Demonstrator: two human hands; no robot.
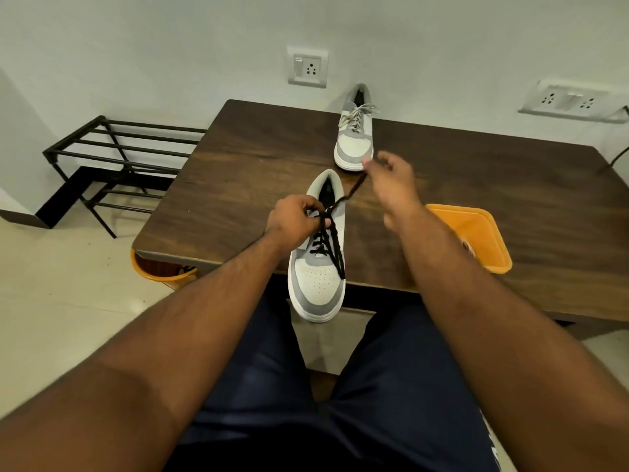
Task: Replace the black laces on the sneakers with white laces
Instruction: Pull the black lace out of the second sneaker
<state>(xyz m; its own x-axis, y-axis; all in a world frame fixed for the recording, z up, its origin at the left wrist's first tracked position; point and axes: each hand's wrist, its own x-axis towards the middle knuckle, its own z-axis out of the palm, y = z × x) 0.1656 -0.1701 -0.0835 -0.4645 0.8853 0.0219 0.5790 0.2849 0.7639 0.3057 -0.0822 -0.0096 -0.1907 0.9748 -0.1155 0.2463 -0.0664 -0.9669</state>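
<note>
A person sits at a dark wooden table (238,158) with a grey and white sneaker (318,267) lying at its near edge, toe pointing toward the person and overhanging the edge above the dark blue trousers (272,386). This near sneaker is threaded with a black lace (335,247), part of it crossing the eyelets and one loose length draped down over the toe box. The left hand (294,221) rests at the sneaker's upper eyelets, its fingers closed around the lace near the tongue. From there a stretch of the black lace runs up and to the right, fairly taut, to the right hand (391,183), which is raised above the table with fingers curled; its fingertips seem to pinch the lace end, though motion blur makes the grip hard to confirm. Further back on the table, near the wall, stands a second grey and white sneaker (354,131), toe also toward the person, already laced in white. An orange tray (476,229) sits on the table to the right, partly hidden by the right forearm. An orange bin (160,269) shows below the table's left corner, and a black metal shoe rack (112,155) stands against the wall at left
</note>
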